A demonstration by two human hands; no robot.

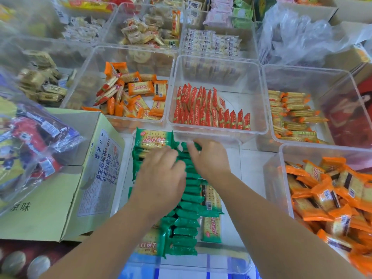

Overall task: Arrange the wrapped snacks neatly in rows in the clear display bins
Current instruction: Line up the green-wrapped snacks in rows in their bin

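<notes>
A clear bin (244, 256) right in front of me holds green-wrapped cracker packs (186, 222), many standing on edge in a row, a few lying flat. My left hand (161, 178) lies on top of the row with its fingers curled over the packs. My right hand (209, 158) is at the far end of the row, its fingertips pinching the upper edges of the green packs. Beyond stands a clear bin (219, 63) with red-wrapped packs (209, 109) upright in two rows.
Clear bins surround this one: loose orange packs (132, 93) at the far left, stacked orange-ended crackers (291, 115) at the far right, heaped orange packs (332, 198) at the near right. A cardboard box (66, 194) and a plastic bag of snacks (26, 150) sit on the left.
</notes>
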